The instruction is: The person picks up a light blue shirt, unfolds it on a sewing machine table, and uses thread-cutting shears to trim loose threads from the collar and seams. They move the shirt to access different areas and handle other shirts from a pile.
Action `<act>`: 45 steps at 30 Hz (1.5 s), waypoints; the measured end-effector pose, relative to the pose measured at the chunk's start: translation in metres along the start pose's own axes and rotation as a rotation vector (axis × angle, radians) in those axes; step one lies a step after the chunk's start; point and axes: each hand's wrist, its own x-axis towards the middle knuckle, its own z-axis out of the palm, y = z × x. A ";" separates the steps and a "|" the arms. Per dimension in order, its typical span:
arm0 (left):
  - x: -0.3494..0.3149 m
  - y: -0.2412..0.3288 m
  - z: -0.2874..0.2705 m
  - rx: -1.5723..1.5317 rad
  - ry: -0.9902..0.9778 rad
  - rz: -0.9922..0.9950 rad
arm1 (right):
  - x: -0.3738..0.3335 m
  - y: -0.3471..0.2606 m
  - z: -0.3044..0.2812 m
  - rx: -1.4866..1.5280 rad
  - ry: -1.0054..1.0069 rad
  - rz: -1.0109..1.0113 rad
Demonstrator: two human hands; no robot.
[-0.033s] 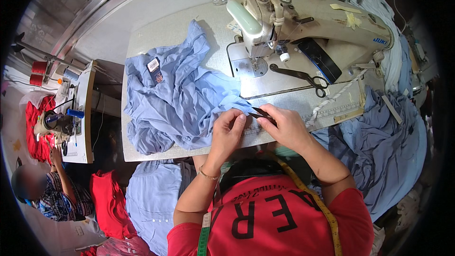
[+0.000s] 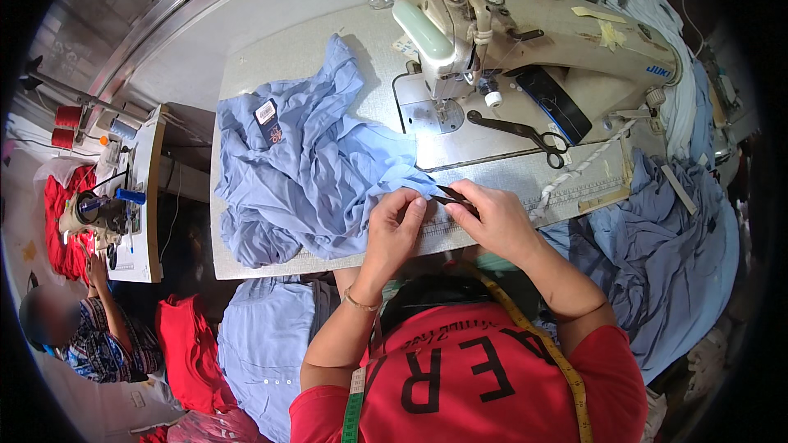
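Note:
A crumpled light-blue garment (image 2: 316, 160) with a small label spreads over the left part of the sewing table (image 2: 283, 53). At the table's front edge my left hand (image 2: 390, 230) pinches the garment's edge between thumb and fingers. Beside it, my right hand (image 2: 497, 217) is closed round small black thread snips (image 2: 449, 194). Their two pointed blades stand slightly apart at the cloth by my left fingertips. The handle end is hidden in my fingers.
Behind my hands is a sewing machine (image 2: 566, 29). Dark scissors (image 2: 517, 133) and a black phone-like object (image 2: 554, 102) lie near its needle. Blue cloth (image 2: 657, 254) is heaped at right, folded blue clothes (image 2: 267, 344) at lower left. Another person (image 2: 107, 328) works at a machine farther left.

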 end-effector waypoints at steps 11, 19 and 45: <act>0.001 0.000 0.000 0.096 0.021 0.075 | -0.001 -0.007 0.005 -0.120 0.056 -0.026; 0.000 0.003 0.000 0.063 0.035 0.035 | -0.003 -0.008 0.014 -0.251 0.149 -0.074; -0.006 0.011 -0.001 0.118 -0.080 0.151 | 0.009 0.012 0.024 -0.023 0.263 -0.135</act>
